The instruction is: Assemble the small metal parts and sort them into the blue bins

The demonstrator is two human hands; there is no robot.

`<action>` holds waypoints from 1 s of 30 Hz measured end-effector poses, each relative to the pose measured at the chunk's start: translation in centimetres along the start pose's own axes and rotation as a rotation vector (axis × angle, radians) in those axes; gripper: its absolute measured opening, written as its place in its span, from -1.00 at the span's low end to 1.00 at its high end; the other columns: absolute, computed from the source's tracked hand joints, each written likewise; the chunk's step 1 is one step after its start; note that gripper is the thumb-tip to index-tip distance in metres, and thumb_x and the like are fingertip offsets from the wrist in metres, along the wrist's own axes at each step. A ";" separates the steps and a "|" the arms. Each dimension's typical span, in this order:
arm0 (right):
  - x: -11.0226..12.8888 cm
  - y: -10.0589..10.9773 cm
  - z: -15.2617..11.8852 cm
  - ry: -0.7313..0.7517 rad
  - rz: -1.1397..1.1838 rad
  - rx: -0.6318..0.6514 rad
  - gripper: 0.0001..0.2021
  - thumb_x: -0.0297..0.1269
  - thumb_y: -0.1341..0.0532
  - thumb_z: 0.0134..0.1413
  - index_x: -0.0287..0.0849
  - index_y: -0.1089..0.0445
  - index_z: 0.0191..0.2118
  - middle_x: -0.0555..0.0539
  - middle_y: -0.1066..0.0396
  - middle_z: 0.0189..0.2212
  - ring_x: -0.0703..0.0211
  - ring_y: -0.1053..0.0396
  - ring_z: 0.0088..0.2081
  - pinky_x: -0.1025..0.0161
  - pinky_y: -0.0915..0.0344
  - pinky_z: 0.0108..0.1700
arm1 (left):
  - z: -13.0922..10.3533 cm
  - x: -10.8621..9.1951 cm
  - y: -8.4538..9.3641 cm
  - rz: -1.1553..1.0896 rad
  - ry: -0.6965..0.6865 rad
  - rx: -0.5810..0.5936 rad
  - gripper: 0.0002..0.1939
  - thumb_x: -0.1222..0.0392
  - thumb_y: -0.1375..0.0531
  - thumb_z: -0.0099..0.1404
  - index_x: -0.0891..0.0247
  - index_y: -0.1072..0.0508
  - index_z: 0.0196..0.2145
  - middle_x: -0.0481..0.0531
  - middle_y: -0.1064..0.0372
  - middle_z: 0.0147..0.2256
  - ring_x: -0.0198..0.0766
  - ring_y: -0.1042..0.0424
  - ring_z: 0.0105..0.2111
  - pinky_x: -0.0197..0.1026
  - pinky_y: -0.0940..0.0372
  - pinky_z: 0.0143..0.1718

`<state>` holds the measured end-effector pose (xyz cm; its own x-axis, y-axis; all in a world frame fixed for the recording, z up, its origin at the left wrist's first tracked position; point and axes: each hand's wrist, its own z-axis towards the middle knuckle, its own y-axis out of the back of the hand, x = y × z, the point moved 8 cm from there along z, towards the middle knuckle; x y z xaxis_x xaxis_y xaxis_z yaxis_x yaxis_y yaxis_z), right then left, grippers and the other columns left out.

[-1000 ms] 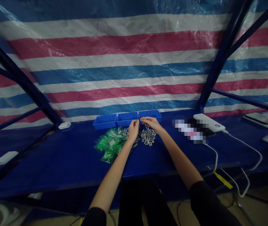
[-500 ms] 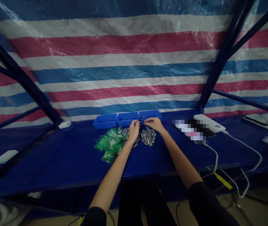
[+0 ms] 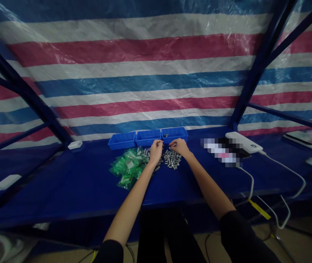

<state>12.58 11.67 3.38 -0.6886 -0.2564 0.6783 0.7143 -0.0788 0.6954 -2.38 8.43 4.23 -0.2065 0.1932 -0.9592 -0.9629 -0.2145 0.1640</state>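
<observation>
My left hand [image 3: 156,149] is closed, fingertips pinched, over the inner edge of the metal pieces; what it holds is too small to make out. Facing it, my right hand [image 3: 180,147] hovers at the back of a pile of small silvery cylindrical metal parts [image 3: 172,160], its fingers curled together with something too small to name, if anything. More metal pieces [image 3: 158,167] lie partly hidden beneath my left hand and wrist. To the left sits a heap of green-tinted clear plastic bags [image 3: 128,166]. Behind my hands is a blue bin [image 3: 174,132] with a few small shiny parts inside.
Two more blue bins [image 3: 121,140] adjoin it on the left. At right lie a blurred-out phone [image 3: 221,153], a white power bank [image 3: 245,143] with cables, and a flat scale [image 3: 309,141]. A white adapter [image 3: 75,145] sits at left. Blue posts [image 3: 250,73] frame the bench.
My right hand has come down slightly toward the metal pile, and its fingers have curled in more. My left hand stays nearly in place.
</observation>
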 end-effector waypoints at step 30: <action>3.5 -0.3 0.1 0.089 0.855 0.044 -0.62 -0.21 -0.36 -0.32 -0.22 -0.47 -0.25 -0.06 -0.52 -0.45 0.14 -0.48 -0.35 0.19 -0.38 -0.19 | -0.1 0.3 -0.6 0.014 -0.029 0.072 -0.68 0.11 0.03 0.25 0.28 -0.33 -0.56 -0.06 -0.27 -0.58 -0.35 -0.22 -0.56 -0.32 -0.11 -0.49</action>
<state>9.98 10.86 5.60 0.0975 -0.2855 0.9534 0.9763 0.2132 -0.0360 -1.84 8.53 3.86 -0.2240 0.2182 -0.9499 -0.9696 -0.1482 0.1946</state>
